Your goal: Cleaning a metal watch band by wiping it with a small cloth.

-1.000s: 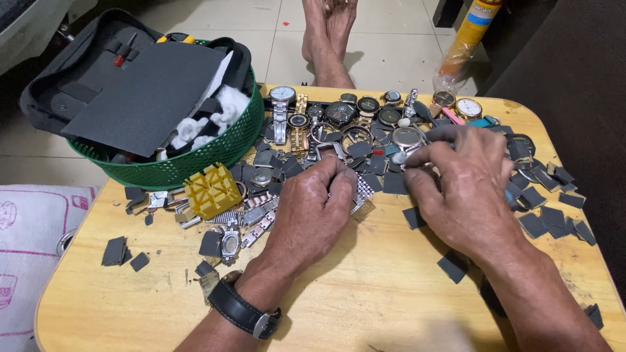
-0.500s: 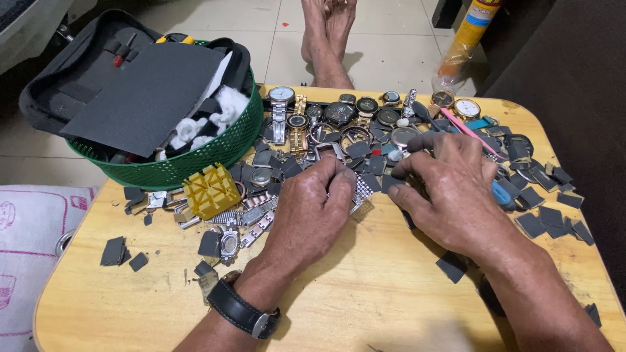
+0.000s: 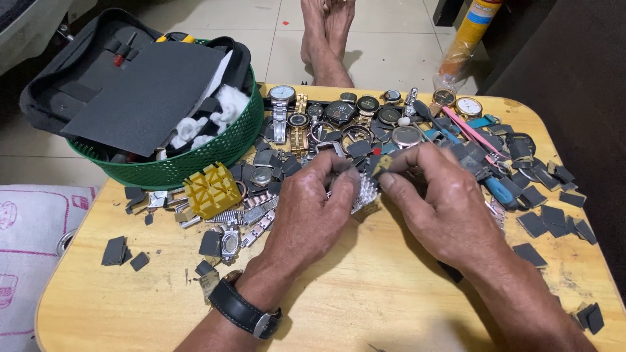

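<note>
**Watch bracelet held between two hands over a cluttered work table**

A yellow wooden table (image 3: 365,306) is used as the work surface, its near half left bare, seemingly so that the hands have room. One green plastic basket (image 3: 195,160) is set at the far left corner, out of the working area; one dark zip case (image 3: 130,85) is laid open across it, with white cotton wadding beside it. One spray can (image 3: 471,26) is stood on the floor beyond the table.

The left hand (image 3: 310,212), with a black-strapped wristwatch (image 3: 244,311) worn above it, is curled closed, and a silver metal watch bracelet (image 3: 366,194) is pinched at its fingertips near the table's middle. The right hand (image 3: 443,205) is bent over the bracelet's other end, and a small dark square piece (image 3: 381,164) appears to be nipped between thumb and forefinger; the grip is partly hidden.

One yellow slotted bracelet-holder block (image 3: 212,190) is kept just left of the hands, within reach. About a dozen watches (image 3: 342,112) are gathered along the far edge, too overlapped for an exact count. Dark foam squares (image 3: 548,218) are scattered in dozens; two lie apart at the left.
</note>
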